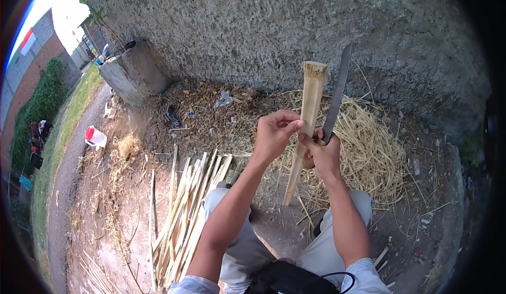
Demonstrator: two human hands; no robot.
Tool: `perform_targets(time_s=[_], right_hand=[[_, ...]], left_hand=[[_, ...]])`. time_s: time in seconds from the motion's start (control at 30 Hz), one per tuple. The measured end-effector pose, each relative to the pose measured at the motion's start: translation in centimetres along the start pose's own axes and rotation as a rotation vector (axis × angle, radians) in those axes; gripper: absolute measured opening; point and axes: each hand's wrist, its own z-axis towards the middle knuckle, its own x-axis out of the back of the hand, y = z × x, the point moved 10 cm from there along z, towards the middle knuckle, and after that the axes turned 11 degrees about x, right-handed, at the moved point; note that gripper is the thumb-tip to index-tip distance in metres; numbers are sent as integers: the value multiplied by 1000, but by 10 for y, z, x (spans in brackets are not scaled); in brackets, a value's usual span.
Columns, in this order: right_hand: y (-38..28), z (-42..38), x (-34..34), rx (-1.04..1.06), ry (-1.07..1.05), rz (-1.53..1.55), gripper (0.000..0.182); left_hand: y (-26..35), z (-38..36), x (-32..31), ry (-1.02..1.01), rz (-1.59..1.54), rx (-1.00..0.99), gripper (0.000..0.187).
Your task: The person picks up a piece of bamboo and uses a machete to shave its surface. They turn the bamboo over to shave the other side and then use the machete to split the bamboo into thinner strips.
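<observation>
A split piece of bamboo [312, 96] stands nearly upright in front of me, its cut end at the top and its lower end leaning slightly left. My left hand [276, 136] pinches its left edge about midway between thumb and fingers. In my right hand [324, 154] is the handle of a machete [337, 91], whose long dark blade points up beside the bamboo. The right thumb also presses against the bamboo. Part of the handle is hidden by my fingers.
Long bamboo strips [184, 209] lie bundled on the ground by my left leg. A heap of thin shavings [363, 157] spreads out on the right. Ahead rises a rough wall [232, 36]. Further left are a concrete planter [139, 75] and a white jug with a red lid [96, 137].
</observation>
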Motion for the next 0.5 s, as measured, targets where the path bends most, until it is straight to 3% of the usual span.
perform_targets(time_s=[0.1,0.4,0.5], right_hand=[[1,0,0,16,9,30,40],[4,-3,-3,-88,13,172,41],[8,-3,-2,-117,28,252,42]], left_hand=[[-1,3,2,-34,-61,-37,15],[-24,7,-2,-85,-250,147,14],[-27,7,-5,-119,-495,228,15]])
